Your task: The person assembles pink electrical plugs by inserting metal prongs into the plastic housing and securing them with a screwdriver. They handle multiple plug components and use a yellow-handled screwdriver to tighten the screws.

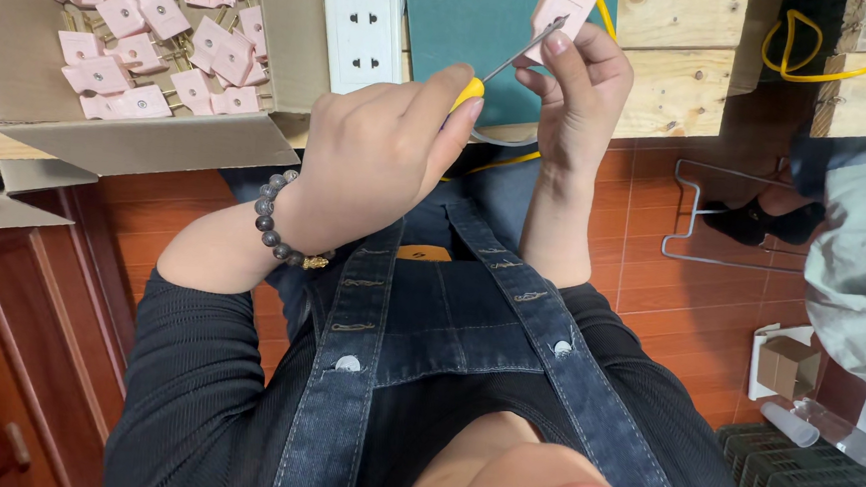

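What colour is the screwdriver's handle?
Yellow. The screwdriver handle peeks out of the left hand in the head view.

Floor (717, 181) of red-brown tiles; pale wooden workbench (680, 58) along the top. Dark wood cabinet (5, 368) at left; even light.

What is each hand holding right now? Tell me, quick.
Left hand: closed, gripping a yellow-handled screwdriver.
Right hand: closed, holding a pink plug part.
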